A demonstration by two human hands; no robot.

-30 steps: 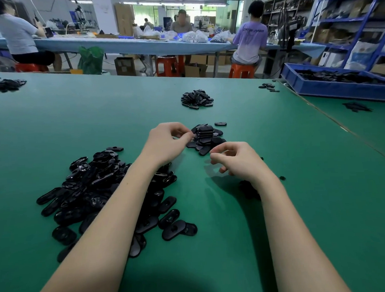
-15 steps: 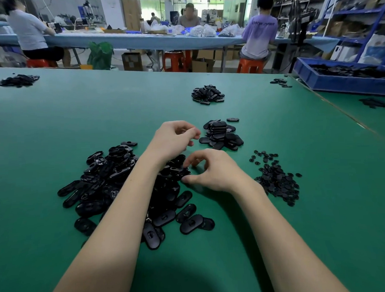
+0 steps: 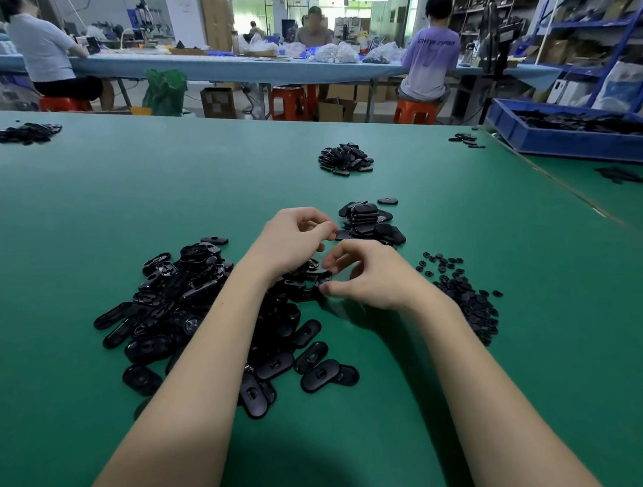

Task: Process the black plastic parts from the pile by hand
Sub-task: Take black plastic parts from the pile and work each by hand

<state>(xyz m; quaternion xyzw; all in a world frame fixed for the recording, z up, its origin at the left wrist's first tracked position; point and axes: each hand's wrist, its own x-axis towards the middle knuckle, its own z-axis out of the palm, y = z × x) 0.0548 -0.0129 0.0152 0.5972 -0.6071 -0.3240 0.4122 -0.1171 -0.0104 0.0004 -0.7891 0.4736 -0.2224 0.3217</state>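
A wide pile of black oval plastic parts (image 3: 176, 306) lies on the green table, under and left of my left forearm. My left hand (image 3: 294, 240) hovers over the pile's far right edge with its fingers curled in toward the thumb, and I see nothing in it. My right hand (image 3: 376, 278) reaches in from the right. Its thumb and fingers pinch a black plastic part (image 3: 319, 276) at the edge of the pile. Just beyond my hands sits a small stack of black parts (image 3: 370, 223).
A scatter of small black bits (image 3: 464, 300) lies right of my right wrist. Another heap of parts (image 3: 346, 158) sits farther back, one more at the far left (image 3: 24, 131). A blue bin (image 3: 549, 140) with parts stands at the right edge. People work at a far table.
My left hand drew back from the small stack toward the big pile. My right hand moved left to the pile's edge and closed on a part there.
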